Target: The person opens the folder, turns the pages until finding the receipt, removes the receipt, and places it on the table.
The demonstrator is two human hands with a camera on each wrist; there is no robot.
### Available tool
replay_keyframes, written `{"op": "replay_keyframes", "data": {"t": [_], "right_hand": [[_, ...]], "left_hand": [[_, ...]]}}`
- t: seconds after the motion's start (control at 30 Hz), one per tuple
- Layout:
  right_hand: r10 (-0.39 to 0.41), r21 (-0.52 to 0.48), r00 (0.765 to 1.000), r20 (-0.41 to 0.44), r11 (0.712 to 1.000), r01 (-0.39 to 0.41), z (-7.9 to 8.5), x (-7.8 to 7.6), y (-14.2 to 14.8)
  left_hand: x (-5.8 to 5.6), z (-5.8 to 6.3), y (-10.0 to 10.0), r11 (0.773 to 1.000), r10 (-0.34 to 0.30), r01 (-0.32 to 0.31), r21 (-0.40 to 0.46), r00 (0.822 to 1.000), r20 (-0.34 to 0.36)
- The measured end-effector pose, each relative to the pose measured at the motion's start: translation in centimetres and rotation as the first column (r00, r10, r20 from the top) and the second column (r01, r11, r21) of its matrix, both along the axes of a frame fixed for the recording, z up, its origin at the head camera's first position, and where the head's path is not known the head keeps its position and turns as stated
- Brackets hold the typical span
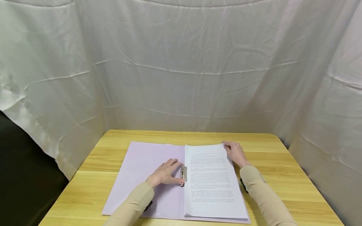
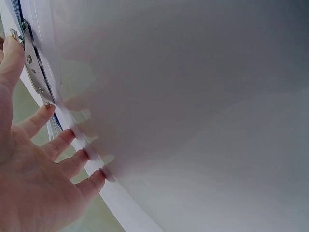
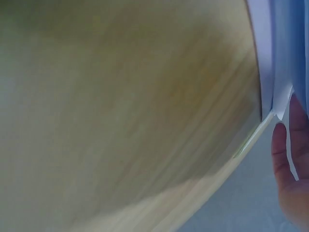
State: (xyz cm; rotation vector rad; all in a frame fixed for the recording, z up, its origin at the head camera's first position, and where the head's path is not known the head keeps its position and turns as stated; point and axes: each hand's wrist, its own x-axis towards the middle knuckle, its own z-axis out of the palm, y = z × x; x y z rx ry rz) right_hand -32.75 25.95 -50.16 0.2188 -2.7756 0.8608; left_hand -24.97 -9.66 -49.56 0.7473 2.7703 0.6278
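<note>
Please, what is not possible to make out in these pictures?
Print on the top sheet: head view, too small to read.
Right half of the folder: head view, mostly hidden under the top sheet.
Right hand: right wrist view, cut off by the frame's right edge.
Table grain: right wrist view, blurred.

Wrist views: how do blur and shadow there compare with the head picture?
Head: outlines fairly crisp, but the printed pages are unreadable; left wrist: a shadow darkens the folder, whose edge looks curved; right wrist: the table looks soft, under a broad shadow.
</note>
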Motion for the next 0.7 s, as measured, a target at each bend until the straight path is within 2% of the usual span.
{"op": "replay_keyframes", "data": {"t": [0.13,0.4,0.53,0.7], "right_hand": [[-0.019,0.033,0.999,-0.038,0.999,0.02,-0.09,0.03,0.05],[-0.042,0.033,0.99,-0.134,0.998,0.047,-0.02,0.09,0.1],[-0.054,-0.03,0.987,-0.15,0.998,0.05,0.15,0.19,-0.01],[-0.086,-0.144,0.993,-0.079,0.987,0.074,0.37,0.27,-0.16]], "left_hand": [[0.04,0.07,0.01,1.0,-0.002,0.002,0.001,1.0,0.003],[0.03,0.14,0.0,1.0,-0.003,0.003,0.003,1.0,0.02],[-0.08,0.16,-0.01,1.0,-0.006,0.006,0.014,0.999,0.046],[-0.35,0.13,-0.03,1.0,-0.018,0.017,0.018,0.997,0.073]]}}
